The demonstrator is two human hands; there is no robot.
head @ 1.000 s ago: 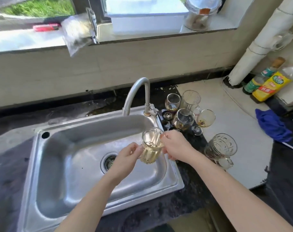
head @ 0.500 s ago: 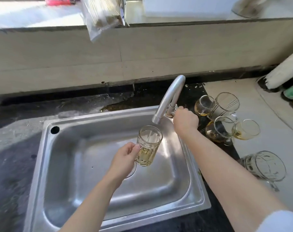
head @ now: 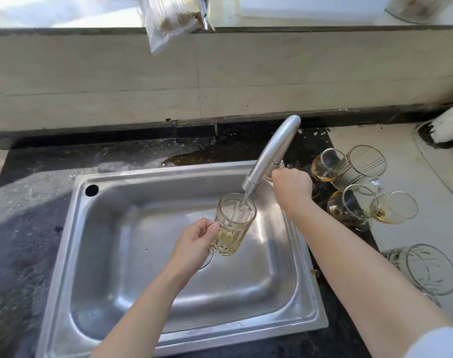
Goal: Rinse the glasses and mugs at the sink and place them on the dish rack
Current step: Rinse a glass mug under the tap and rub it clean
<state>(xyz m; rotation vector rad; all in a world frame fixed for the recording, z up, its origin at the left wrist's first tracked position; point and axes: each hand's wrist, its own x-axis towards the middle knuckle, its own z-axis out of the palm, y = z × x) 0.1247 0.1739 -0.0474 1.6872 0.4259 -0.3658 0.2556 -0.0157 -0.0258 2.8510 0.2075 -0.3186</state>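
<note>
My left hand point(head: 194, 244) grips the handle of a clear glass mug point(head: 233, 224) with yellowish liquid at its bottom, held upright over the steel sink point(head: 132, 254). The mug's mouth is right under the spout of the curved faucet point(head: 269, 156), and a thin stream of water runs into it. My right hand point(head: 292, 184) is closed on the tap handle at the faucet's base. To the right of the faucet stand several dirty glasses point(head: 349, 205) with amber residue. Another glass mug point(head: 427, 270) lies on its side at the right edge.
A dark wet counter point(head: 26, 228) surrounds the sink, with a brown puddle point(head: 194, 158) behind it. A pale mat point(head: 414, 177) is under the glasses on the right. A white pipe point(head: 450, 122) rises at the far right. A plastic bag point(head: 168, 19) hangs from the window ledge.
My right hand left the mug and went to the tap handle. The left hand brought the mug under the spout, and water now runs into it.
</note>
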